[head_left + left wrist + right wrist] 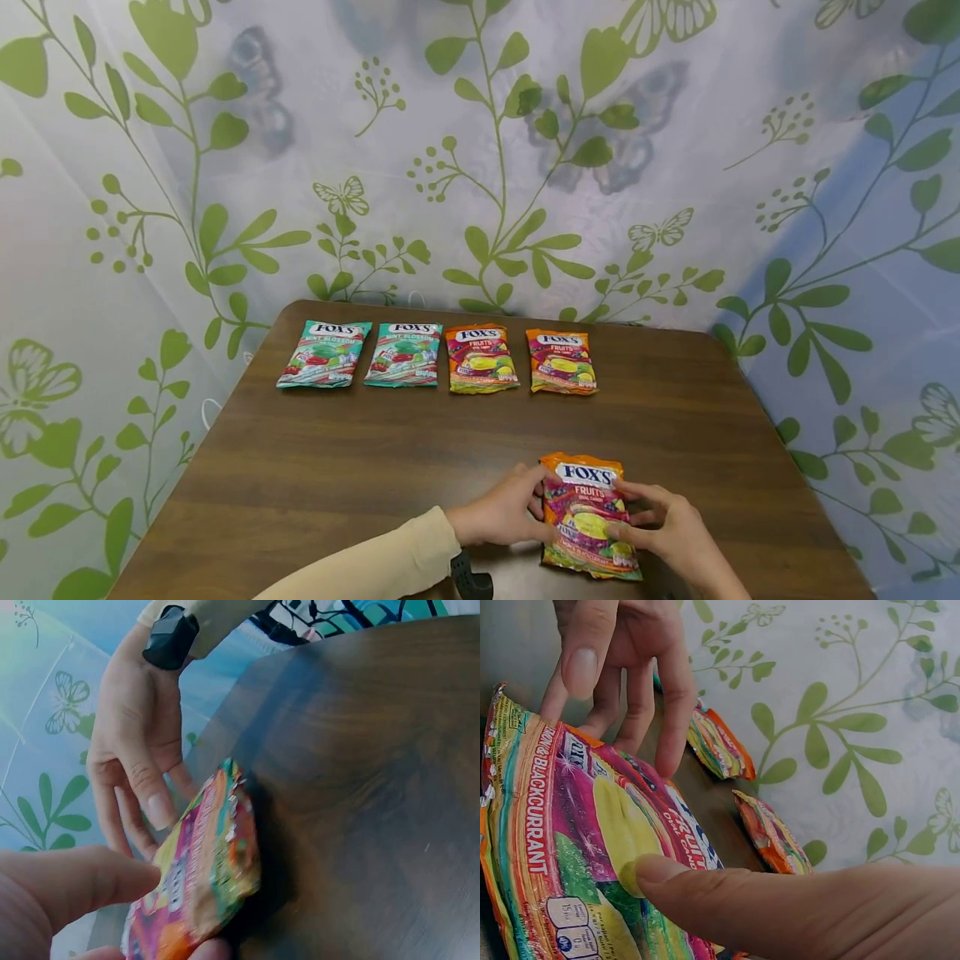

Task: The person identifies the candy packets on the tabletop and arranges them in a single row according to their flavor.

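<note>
A bag of Fox's Fruits oval candy (588, 521), orange at the top and purple and yellow below, is between both hands at the front right of the table. My left hand (504, 507) grips its left edge. In the left wrist view the left thumb (112, 881) lies on the printed side, with a fingertip at the lower edge. My right hand (667, 529) holds the right side, its thumb (705, 892) pressing the front face in the right wrist view. The right hand's other fingers are partly hidden there. The bag appears tilted off the tabletop in the left wrist view.
Along the back of the brown table (337, 450) lie two green Mint Blossom bags, a left one (325, 355) and a right one (403, 355). Beside them are two orange Fruits bags, one (482, 358) left of the other (561, 361). A leaf-patterned curtain (405, 150) surrounds the table.
</note>
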Demonstrator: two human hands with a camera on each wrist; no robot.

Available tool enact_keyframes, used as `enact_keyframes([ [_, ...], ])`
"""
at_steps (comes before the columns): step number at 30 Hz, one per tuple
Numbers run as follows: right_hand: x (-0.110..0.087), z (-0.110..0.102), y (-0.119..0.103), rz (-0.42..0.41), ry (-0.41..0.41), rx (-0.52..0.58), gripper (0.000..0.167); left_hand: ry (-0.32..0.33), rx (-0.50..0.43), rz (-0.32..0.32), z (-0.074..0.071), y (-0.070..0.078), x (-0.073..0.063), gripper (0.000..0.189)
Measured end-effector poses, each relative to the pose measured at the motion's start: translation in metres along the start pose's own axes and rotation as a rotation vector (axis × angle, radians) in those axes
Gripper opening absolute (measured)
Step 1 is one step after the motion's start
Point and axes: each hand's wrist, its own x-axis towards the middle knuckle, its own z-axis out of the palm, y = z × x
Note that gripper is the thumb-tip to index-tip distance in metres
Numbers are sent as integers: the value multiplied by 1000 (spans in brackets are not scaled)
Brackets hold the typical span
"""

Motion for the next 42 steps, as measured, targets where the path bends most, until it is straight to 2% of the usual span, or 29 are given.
enact_keyframes([
  [4, 0, 0, 1, -19, -1, -23, 72, 66, -67, -38, 8, 4, -4, 57],
  [9, 0, 2, 2, -9, 36, -58, 71, 107, -75, -41, 14, 5, -6, 59],
  [20, 3, 3, 4, -9, 42, -95, 71, 125, -35, -18, 15, 6, -4, 59],
  [26, 4, 2, 5, -17, 12, -86, 73, 137, -2, 1, 17, 3, 1, 60],
  [30, 4, 2, 4, -4, 20, -85, 72, 144, 19, 6, 18, 2, 2, 60],
  [42, 3, -2, 2, 13, -1, -73, 74, 140, 97, 20, 19, 10, 2, 62],
])
